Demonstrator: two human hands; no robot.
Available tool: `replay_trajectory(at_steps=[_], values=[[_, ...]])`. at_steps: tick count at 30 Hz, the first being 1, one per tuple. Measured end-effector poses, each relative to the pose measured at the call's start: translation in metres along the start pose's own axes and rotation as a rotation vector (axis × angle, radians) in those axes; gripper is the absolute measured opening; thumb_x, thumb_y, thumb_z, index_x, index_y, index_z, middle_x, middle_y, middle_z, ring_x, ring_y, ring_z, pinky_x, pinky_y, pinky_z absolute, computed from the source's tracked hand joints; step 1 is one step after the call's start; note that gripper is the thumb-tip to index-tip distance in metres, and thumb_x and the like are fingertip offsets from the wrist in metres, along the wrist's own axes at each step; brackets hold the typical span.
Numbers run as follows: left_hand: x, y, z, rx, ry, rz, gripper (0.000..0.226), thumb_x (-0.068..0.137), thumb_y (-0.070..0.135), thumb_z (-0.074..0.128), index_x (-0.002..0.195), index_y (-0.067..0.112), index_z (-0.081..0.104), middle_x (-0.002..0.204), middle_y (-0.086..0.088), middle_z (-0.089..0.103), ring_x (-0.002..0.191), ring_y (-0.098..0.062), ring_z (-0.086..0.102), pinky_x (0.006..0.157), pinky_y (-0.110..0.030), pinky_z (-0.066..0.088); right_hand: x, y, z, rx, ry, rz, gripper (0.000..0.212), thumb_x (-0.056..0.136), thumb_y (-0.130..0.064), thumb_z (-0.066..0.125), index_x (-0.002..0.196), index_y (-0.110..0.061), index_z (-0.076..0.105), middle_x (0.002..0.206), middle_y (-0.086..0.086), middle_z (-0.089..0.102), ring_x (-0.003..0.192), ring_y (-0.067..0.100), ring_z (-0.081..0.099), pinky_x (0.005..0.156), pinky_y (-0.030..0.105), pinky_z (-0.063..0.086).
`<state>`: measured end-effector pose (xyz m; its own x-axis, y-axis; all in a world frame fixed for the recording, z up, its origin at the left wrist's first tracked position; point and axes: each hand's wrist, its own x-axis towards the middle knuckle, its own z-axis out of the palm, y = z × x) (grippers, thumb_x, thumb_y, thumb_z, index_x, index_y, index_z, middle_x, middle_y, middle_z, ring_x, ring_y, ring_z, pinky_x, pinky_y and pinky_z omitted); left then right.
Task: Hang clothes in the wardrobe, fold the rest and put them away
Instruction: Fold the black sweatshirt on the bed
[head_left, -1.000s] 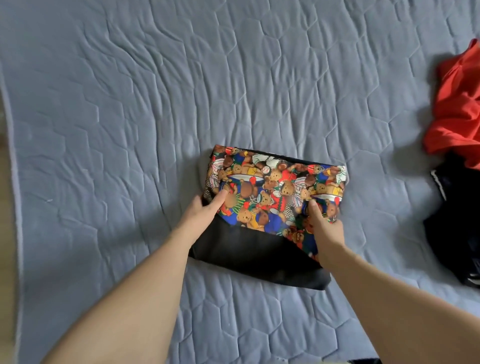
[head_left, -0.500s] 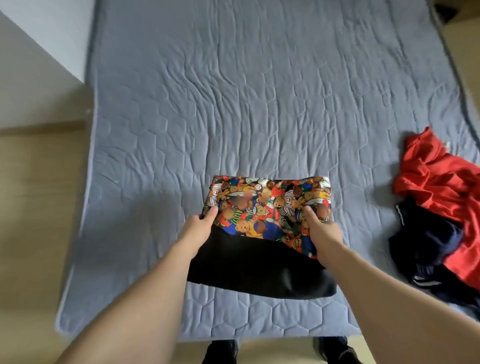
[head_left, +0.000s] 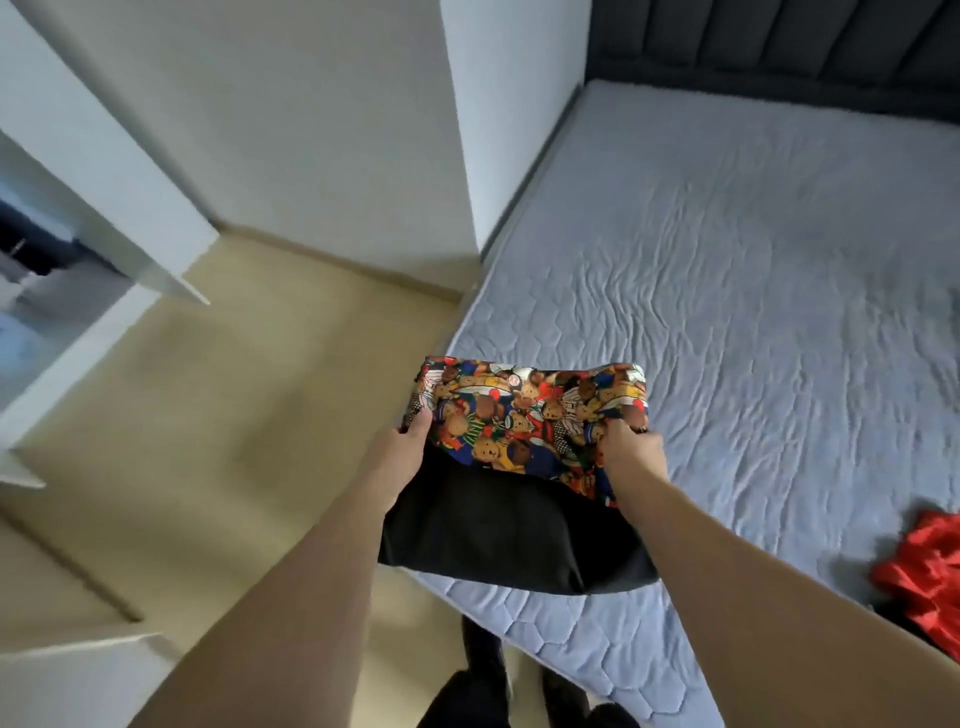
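Over the near corner of the bed (head_left: 753, 270), folded garment (head_left: 524, 467) held up in both hands.

Long axis running left to right, bear-print half pointing away toward the headboard (head_left: 779, 47), plain black half sagging back toward the body and hanging past the bed's edge. Left hand (head_left: 402, 460) gripping the left short side, thumb laid over the print and fingers tucked out of sight underneath; right hand (head_left: 631, 457) pinching the right side the same way, fingers curled into the cloth. Red clothing (head_left: 924, 571) bunched on the bed's right side, well apart from the fold. White wardrobe (head_left: 78, 249) off to the bed's left, across a strip of tan floor (head_left: 249, 415), door open.
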<state>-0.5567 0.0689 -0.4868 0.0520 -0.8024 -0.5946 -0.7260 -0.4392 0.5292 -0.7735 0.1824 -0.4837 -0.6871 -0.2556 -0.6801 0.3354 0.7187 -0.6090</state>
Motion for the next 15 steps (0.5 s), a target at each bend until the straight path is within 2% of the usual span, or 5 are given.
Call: replay_trajectory(at_steps=[3, 6, 10, 12, 15], values=[[-0.022, -0.02, -0.064, -0.128, 0.127, -0.052, 0.068, 0.091, 0.064, 0.041, 0.12, 0.005, 0.057, 0.1, -0.007, 0.056, 0.088, -0.026, 0.052, 0.079, -0.033, 0.041, -0.043, -0.036, 0.033, -0.083, -0.188, -0.134, 0.044, 0.085, -0.027, 0.05, 0.123, -0.005, 0.05, 0.116, 0.013, 0.06, 0.102, 0.035, 0.059, 0.085, 0.039, 0.051], [-0.033, -0.047, -0.122, -0.197, 0.24, -0.07, 0.069, 0.093, 0.061, 0.04, 0.123, 0.001, 0.056, 0.104, -0.009, 0.057, 0.088, -0.026, 0.05, 0.078, -0.034, 0.041, -0.091, -0.065, 0.073, -0.169, -0.289, -0.25, 0.038, 0.087, -0.014, 0.051, 0.123, -0.005, 0.047, 0.104, 0.011, 0.055, 0.101, 0.036, 0.058, 0.078, 0.037, 0.05], [-0.04, -0.086, -0.208, -0.261, 0.378, -0.121, 0.066, 0.096, 0.058, 0.038, 0.117, -0.002, 0.057, 0.096, -0.011, 0.055, 0.085, -0.027, 0.052, 0.075, -0.034, 0.041, -0.158, -0.098, 0.146, -0.335, -0.349, -0.444, 0.039, 0.091, -0.015, 0.041, 0.129, -0.004, 0.035, 0.125, 0.016, 0.051, 0.114, 0.036, 0.052, 0.096, 0.046, 0.046], [-0.038, -0.103, -0.252, -0.32, 0.435, -0.117, 0.065, 0.096, 0.056, 0.039, 0.114, -0.002, 0.059, 0.093, -0.011, 0.056, 0.083, -0.027, 0.053, 0.073, -0.033, 0.04, -0.19, -0.116, 0.186, -0.389, -0.377, -0.551, 0.037, 0.092, -0.013, 0.037, 0.128, -0.004, 0.032, 0.123, 0.015, 0.05, 0.113, 0.035, 0.052, 0.091, 0.042, 0.046], [-0.025, -0.136, -0.331, -0.412, 0.521, -0.134, 0.063, 0.096, 0.055, 0.04, 0.111, -0.003, 0.059, 0.093, -0.011, 0.057, 0.083, -0.027, 0.053, 0.074, -0.033, 0.04, -0.245, -0.142, 0.26, -0.418, -0.441, -0.692, 0.037, 0.093, -0.015, 0.037, 0.129, -0.004, 0.032, 0.123, 0.018, 0.05, 0.11, 0.037, 0.053, 0.088, 0.044, 0.049]])
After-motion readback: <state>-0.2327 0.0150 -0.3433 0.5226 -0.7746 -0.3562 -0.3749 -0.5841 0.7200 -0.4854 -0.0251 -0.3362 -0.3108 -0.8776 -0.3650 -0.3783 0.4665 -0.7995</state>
